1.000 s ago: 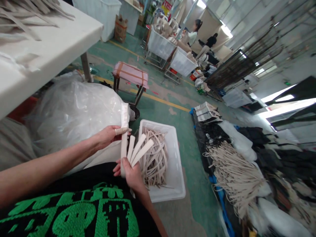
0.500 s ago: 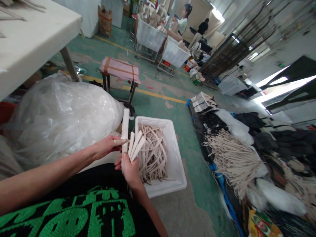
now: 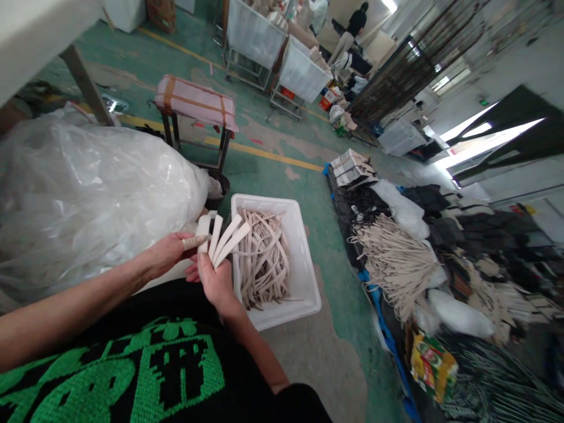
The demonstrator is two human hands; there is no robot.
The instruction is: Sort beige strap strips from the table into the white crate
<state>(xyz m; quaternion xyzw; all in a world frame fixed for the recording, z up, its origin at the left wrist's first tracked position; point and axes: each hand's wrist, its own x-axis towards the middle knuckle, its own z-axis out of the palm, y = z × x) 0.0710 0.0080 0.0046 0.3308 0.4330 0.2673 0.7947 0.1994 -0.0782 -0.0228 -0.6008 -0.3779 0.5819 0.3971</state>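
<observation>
The right hand (image 3: 217,283) gripped a fan of pale strips (image 3: 228,239) rising past its thumb; just beside it, the left hand (image 3: 170,252) pinched the leftmost strip (image 3: 203,226). Right of both hands sat a tub (image 3: 306,282) of loose straps (image 3: 267,255).

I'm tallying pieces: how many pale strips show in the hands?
4: one strip against the left hand, three fanned strips beside it in the right hand. Others may be hidden.

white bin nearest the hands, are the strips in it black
No, the strips heaped in the white bin are pale beige.
</observation>
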